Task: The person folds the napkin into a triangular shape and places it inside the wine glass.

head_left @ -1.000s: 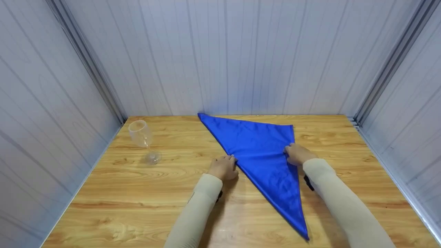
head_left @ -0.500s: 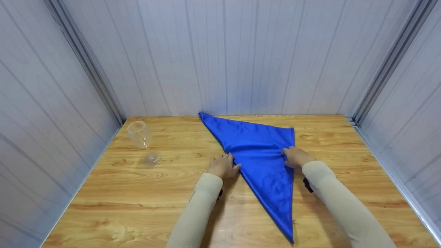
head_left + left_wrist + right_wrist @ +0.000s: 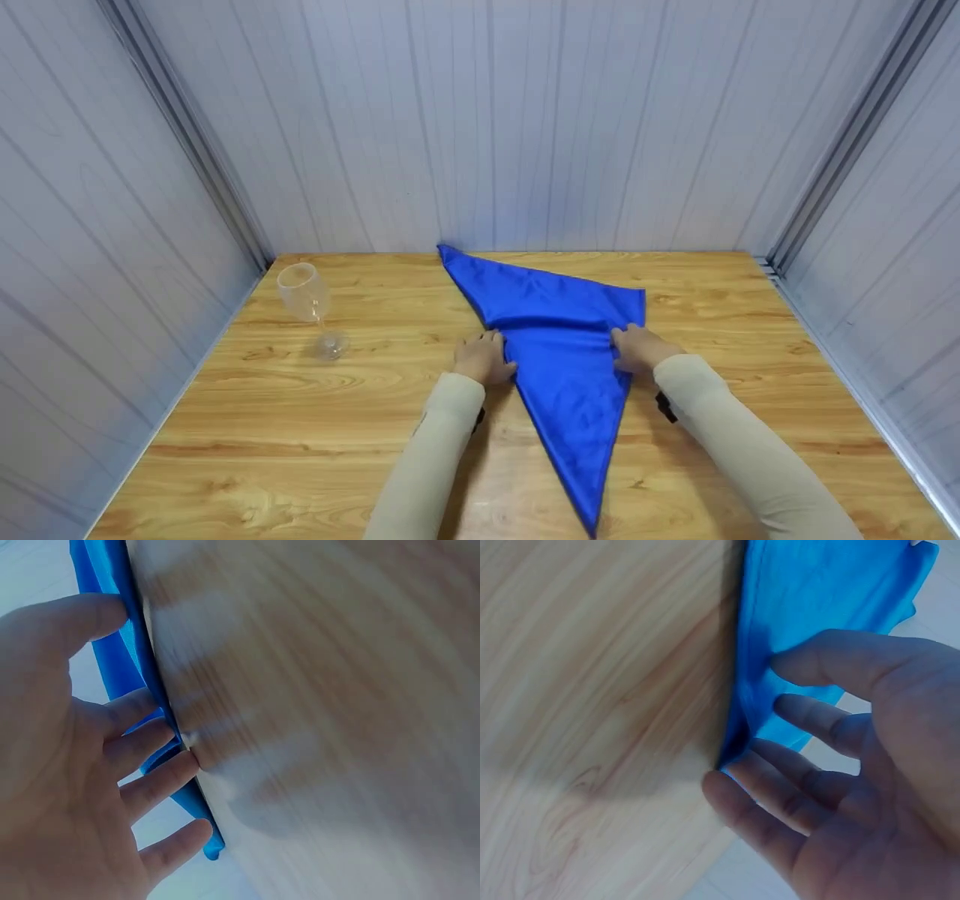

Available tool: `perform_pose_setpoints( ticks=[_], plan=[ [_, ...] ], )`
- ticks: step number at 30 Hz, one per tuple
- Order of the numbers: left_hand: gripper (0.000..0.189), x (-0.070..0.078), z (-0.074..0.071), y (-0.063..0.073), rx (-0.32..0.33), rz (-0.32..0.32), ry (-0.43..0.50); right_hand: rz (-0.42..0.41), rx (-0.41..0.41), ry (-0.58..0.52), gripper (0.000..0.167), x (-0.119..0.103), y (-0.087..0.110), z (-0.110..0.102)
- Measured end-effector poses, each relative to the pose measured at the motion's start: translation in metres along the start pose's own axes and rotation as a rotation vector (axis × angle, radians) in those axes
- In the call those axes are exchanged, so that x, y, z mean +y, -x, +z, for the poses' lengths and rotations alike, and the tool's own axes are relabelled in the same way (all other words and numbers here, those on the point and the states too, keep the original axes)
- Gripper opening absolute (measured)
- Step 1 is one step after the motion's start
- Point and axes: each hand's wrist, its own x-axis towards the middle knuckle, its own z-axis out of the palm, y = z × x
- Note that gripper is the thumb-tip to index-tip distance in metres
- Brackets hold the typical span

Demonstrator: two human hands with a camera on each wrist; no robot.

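Across the middle of the wooden tabletop (image 3: 285, 427) lies a blue cloth (image 3: 559, 382), 1 pointed end near the back wall (image 3: 480, 120) and another toward the person. From where I stand, the left hand (image 3: 484, 360) touches the cloth's left edge, fingers spread and loosely straight. Opposite, the right hand (image 3: 642, 351) touches the right edge, thumb and fingers apart. Between these 2 hands run creases. Off to the left stands 1 clear wine glass (image 3: 304, 296).
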Motion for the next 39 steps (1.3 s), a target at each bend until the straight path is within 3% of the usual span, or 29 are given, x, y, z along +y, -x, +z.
perform_pose_setpoints(
  ticks=[10,20,23,27,30,33,36,39],
  plan=[
    [0.064,-0.001,-0.006,0.001,-0.028,-0.009,-0.024,0.05,-0.064,0.008,0.046,-0.014,0.003,-0.002],
    [0.063,-0.005,-0.01,-0.003,-0.039,-0.047,-0.073,-0.003,-0.094,0.033,0.058,-0.025,0.01,0.001],
    [0.062,-0.005,-0.008,-0.003,-0.031,-0.03,-0.071,-0.042,-0.052,0.006,0.043,-0.016,0.008,0.002],
    [0.059,-0.005,-0.006,-0.002,-0.01,-0.017,-0.046,-0.111,0.105,-0.05,0.008,0.002,0.0,0.005],
    [0.059,-0.005,-0.005,0.0,0.004,-0.014,-0.034,-0.11,0.265,-0.066,0.009,0.017,-0.008,0.01],
    [0.059,-0.004,-0.004,0.0,0.007,-0.011,-0.037,-0.056,0.359,-0.093,0.011,0.031,-0.016,0.015],
    [0.058,-0.003,-0.005,0.001,0.005,-0.011,-0.039,-0.032,0.339,-0.136,0.033,0.042,-0.021,0.018],
    [0.058,-0.002,-0.006,0.001,0.009,-0.014,-0.039,-0.019,0.239,-0.168,0.049,0.048,-0.024,0.02]
  ],
)
